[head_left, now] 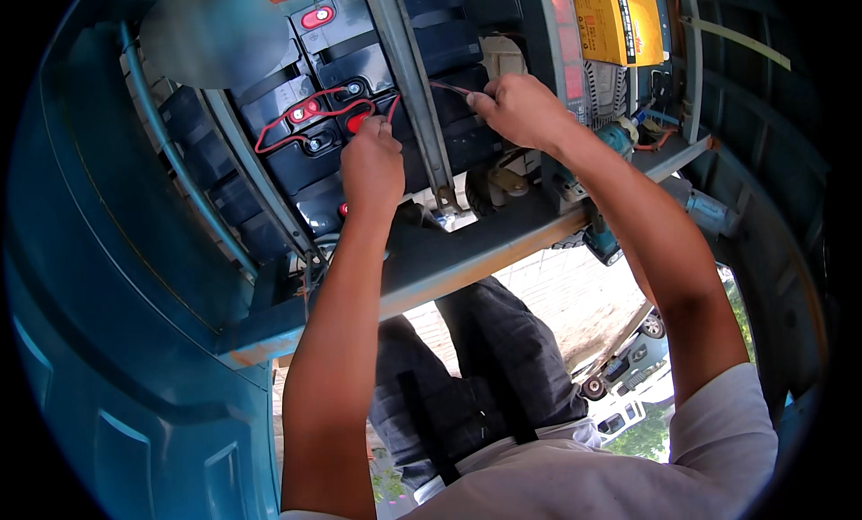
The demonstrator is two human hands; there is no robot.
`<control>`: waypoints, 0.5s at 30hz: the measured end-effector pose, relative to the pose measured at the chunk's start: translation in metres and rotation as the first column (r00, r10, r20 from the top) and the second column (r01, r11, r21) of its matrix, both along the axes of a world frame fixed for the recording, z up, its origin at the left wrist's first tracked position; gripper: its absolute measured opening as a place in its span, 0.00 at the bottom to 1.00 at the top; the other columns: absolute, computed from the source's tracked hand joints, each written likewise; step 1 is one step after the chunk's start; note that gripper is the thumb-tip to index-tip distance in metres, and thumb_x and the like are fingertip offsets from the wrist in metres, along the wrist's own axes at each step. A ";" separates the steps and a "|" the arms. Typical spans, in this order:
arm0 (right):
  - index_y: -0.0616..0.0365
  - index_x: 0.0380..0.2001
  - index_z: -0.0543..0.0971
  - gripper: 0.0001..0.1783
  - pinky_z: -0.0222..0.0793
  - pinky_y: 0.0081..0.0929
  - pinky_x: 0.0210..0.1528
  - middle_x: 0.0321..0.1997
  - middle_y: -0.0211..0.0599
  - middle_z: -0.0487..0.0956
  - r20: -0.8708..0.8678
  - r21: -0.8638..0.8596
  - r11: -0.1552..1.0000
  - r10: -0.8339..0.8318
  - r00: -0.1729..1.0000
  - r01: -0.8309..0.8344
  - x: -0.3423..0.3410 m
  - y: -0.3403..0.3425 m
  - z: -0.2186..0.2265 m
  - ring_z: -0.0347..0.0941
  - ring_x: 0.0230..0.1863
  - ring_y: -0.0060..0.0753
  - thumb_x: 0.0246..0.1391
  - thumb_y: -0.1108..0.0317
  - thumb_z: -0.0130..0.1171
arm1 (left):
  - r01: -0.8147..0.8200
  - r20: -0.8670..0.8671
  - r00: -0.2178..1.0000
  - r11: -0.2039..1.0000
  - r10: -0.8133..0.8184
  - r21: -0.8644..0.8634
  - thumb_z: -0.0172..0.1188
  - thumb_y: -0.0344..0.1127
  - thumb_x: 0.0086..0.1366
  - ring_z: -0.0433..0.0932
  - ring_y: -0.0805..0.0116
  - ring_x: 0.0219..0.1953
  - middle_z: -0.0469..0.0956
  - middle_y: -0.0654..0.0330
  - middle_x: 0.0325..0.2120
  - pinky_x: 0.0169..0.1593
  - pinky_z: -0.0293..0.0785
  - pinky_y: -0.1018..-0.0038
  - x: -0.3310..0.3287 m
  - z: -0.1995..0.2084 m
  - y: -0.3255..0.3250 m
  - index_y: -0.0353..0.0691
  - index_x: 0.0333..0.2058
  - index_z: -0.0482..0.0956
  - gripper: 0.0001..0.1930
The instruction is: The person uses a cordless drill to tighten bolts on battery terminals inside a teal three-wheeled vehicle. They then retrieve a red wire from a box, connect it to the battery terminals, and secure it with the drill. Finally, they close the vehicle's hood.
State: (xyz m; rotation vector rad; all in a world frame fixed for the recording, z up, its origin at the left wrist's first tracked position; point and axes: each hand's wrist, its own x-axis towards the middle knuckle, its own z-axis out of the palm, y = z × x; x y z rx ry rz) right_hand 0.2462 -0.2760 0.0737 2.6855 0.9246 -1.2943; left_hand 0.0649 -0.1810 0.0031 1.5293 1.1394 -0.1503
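Dark batteries [359,68] with pale tops stand in rows inside a metal frame. My left hand [373,165] is closed beside a red terminal cap [357,123], its fingertips on a thin red wire [395,109]. That wire slants up toward an upright steel bar [409,80]. Beyond the bar, my right hand [525,111] pinches a thin red-and-dark wire [451,88] between thumb and fingers. Whether both hands hold one wire is hidden by the bar. Another red wire [259,136] loops between terminals left of my left hand.
A rusty-edged frame beam [449,268] crosses below my hands. Teal power tools [603,242] sit by my right forearm, below a yellow box [620,22]. Blue metal panels [117,277] rise on the left. A blurred round shape [211,35] covers the upper left.
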 end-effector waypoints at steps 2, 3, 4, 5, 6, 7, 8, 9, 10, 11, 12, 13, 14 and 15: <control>0.66 0.28 0.81 0.23 0.70 0.44 0.36 0.23 0.57 0.76 -0.025 -0.002 1.000 0.013 1.000 -0.013 0.004 0.003 -0.006 0.73 0.29 0.59 0.58 0.54 0.52 | 0.063 -0.040 0.997 0.996 -0.061 0.059 0.48 0.35 0.68 0.79 0.45 0.33 0.79 0.44 0.26 0.36 0.72 0.58 -0.003 -0.001 -0.001 0.34 0.40 0.78 0.13; 0.66 0.28 0.81 0.23 0.70 0.44 0.36 0.22 0.57 0.75 -0.029 0.001 1.000 0.022 0.999 -0.022 0.011 0.006 -0.008 0.73 0.29 0.59 0.58 0.53 0.52 | 0.070 -0.045 0.997 0.993 -0.066 0.096 0.48 0.35 0.68 0.79 0.43 0.34 0.79 0.43 0.27 0.37 0.72 0.57 0.000 -0.004 -0.002 0.34 0.40 0.78 0.12; 0.68 0.29 0.80 0.25 0.70 0.43 0.35 0.19 0.55 0.75 -0.062 -0.001 0.999 0.039 0.997 -0.039 0.014 0.014 -0.012 0.73 0.25 0.54 0.58 0.51 0.52 | 0.078 -0.049 0.996 0.988 -0.072 0.133 0.48 0.35 0.68 0.78 0.41 0.35 0.79 0.42 0.28 0.38 0.72 0.56 0.002 -0.006 -0.003 0.34 0.39 0.78 0.12; 0.68 0.29 0.80 0.26 0.69 0.41 0.33 0.19 0.52 0.75 -0.112 -0.106 0.993 -0.059 0.992 0.047 0.018 0.021 -0.015 0.73 0.24 0.50 0.59 0.50 0.52 | 0.043 -0.034 0.999 0.988 -0.038 0.147 0.48 0.35 0.68 0.78 0.41 0.35 0.79 0.41 0.28 0.39 0.72 0.55 0.002 -0.008 -0.004 0.34 0.39 0.78 0.12; 0.69 0.30 0.80 0.27 0.69 0.40 0.31 0.19 0.49 0.75 -0.155 -0.215 0.968 -0.163 0.974 0.128 0.017 0.034 -0.014 0.72 0.23 0.46 0.59 0.49 0.52 | 0.010 -0.021 1.000 0.987 -0.007 0.159 0.48 0.35 0.68 0.78 0.40 0.36 0.79 0.40 0.29 0.40 0.72 0.55 0.000 -0.012 -0.006 0.34 0.38 0.78 0.12; 0.70 0.30 0.80 0.28 0.68 0.38 0.29 0.19 0.47 0.75 -0.183 -0.322 0.924 -0.276 0.944 0.207 0.016 0.043 -0.014 0.72 0.22 0.42 0.59 0.48 0.52 | -0.016 -0.006 1.000 0.985 0.017 0.173 0.48 0.35 0.68 0.77 0.39 0.36 0.79 0.39 0.30 0.40 0.72 0.54 0.001 -0.012 -0.006 0.34 0.38 0.78 0.12; 0.67 0.28 0.80 0.27 0.63 0.33 0.22 0.18 0.36 0.72 -0.142 -0.246 0.943 -0.266 0.954 0.226 0.013 0.038 -0.028 0.67 0.19 0.29 0.59 0.48 0.53 | 0.019 -0.005 1.000 0.978 -0.019 0.206 0.48 0.35 0.68 0.78 0.39 0.36 0.79 0.39 0.30 0.40 0.73 0.55 0.003 -0.012 -0.008 0.34 0.37 0.79 0.12; 0.65 0.28 0.79 0.25 0.61 0.31 0.20 0.18 0.34 0.71 -0.192 -0.194 0.921 -0.374 0.907 0.339 0.011 0.033 -0.036 0.65 0.18 0.28 0.59 0.49 0.53 | 0.042 -0.023 0.999 0.975 -0.038 0.218 0.48 0.34 0.68 0.78 0.39 0.36 0.79 0.39 0.30 0.40 0.73 0.55 0.003 -0.012 -0.007 0.33 0.37 0.79 0.12; 0.63 0.27 0.79 0.24 0.59 0.30 0.19 0.17 0.32 0.69 -0.247 -0.147 0.881 -0.473 0.846 0.450 0.009 0.027 -0.043 0.64 0.17 0.27 0.59 0.50 0.54 | 0.065 -0.040 0.998 0.971 -0.057 0.228 0.48 0.34 0.67 0.78 0.39 0.36 0.79 0.39 0.30 0.40 0.73 0.55 0.006 -0.013 -0.006 0.33 0.37 0.79 0.12; 0.61 0.27 0.79 0.22 0.57 0.28 0.17 0.17 0.31 0.68 -0.304 -0.106 0.823 -0.561 0.770 0.557 0.010 0.022 -0.050 0.63 0.16 0.25 0.59 0.51 0.54 | 0.089 -0.056 0.995 0.967 -0.077 0.239 0.48 0.34 0.67 0.78 0.39 0.36 0.79 0.39 0.30 0.40 0.73 0.55 0.008 -0.014 -0.005 0.33 0.37 0.79 0.12; 0.62 0.26 0.78 0.22 0.57 0.30 0.18 0.17 0.31 0.68 -0.323 -0.111 0.771 -0.624 0.711 0.627 0.003 0.020 -0.048 0.63 0.17 0.26 0.59 0.51 0.54 | 0.045 -0.048 0.998 0.971 -0.034 0.234 0.49 0.35 0.67 0.77 0.40 0.36 0.79 0.40 0.30 0.41 0.73 0.56 0.008 -0.015 -0.004 0.34 0.38 0.79 0.12; 0.62 0.24 0.77 0.22 0.56 0.31 0.18 0.18 0.32 0.69 -0.342 -0.115 0.717 -0.679 0.650 0.688 -0.006 0.021 -0.039 0.63 0.18 0.27 0.59 0.52 0.55 | -0.004 -0.040 0.999 0.973 0.013 0.231 0.50 0.36 0.66 0.77 0.41 0.37 0.79 0.41 0.31 0.41 0.72 0.57 0.010 -0.015 -0.002 0.35 0.38 0.80 0.13; 0.63 0.23 0.75 0.22 0.56 0.33 0.19 0.18 0.33 0.69 -0.360 -0.122 0.657 -0.728 0.584 0.744 -0.015 0.022 -0.031 0.63 0.18 0.27 0.59 0.53 0.55 | -0.053 -0.031 0.998 0.972 0.062 0.227 0.50 0.36 0.65 0.77 0.42 0.37 0.79 0.42 0.32 0.42 0.72 0.59 0.012 -0.014 0.000 0.35 0.39 0.80 0.13; 0.62 0.23 0.76 0.21 0.56 0.32 0.19 0.17 0.31 0.68 -0.342 -0.137 0.662 -0.730 0.592 0.737 -0.019 0.021 -0.022 0.62 0.18 0.27 0.59 0.54 0.55 | -0.051 -0.015 0.998 0.976 0.055 0.210 0.50 0.36 0.65 0.77 0.41 0.37 0.79 0.42 0.32 0.41 0.72 0.59 0.015 -0.014 0.001 0.35 0.38 0.80 0.13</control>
